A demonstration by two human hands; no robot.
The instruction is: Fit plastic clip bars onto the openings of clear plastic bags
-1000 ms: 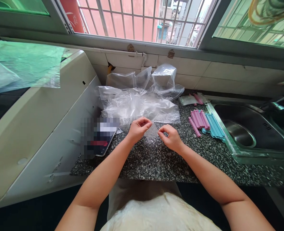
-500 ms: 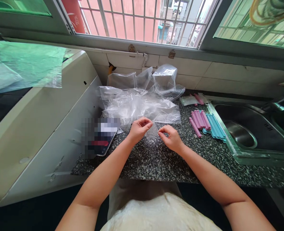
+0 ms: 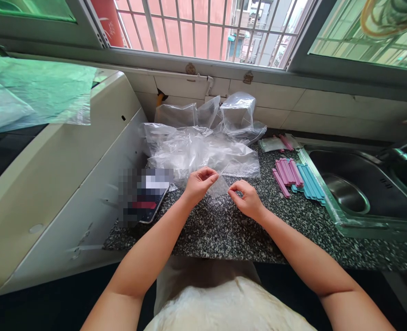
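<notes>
Between my two hands, above the speckled counter (image 3: 217,234), is a small clear plastic bag (image 3: 218,188), thin and hard to make out. My left hand (image 3: 200,185) has thumb and fingers pinched at its upper left edge. On the right, my right hand (image 3: 245,197) is also closed in a pinch, by the bag's right edge. Just beyond my hands lies a crumpled heap of larger clear plastic bags (image 3: 193,149). Pink bag-sealing clips (image 3: 289,171) and blue bag-sealing clips (image 3: 309,183) lie in a group to the right of my right hand.
A phone (image 3: 150,202), partly blurred out, lies left of my left forearm. The metal sink (image 3: 344,226) is set in the counter at right. A cream-coloured appliance (image 3: 62,161) with green-tinted plastic sheeting (image 3: 45,92) borders the left side. A small packet (image 3: 271,144) sits by the sink's back corner.
My hands hold almost the same pose around the small bag. The whole view has shifted very slightly.
</notes>
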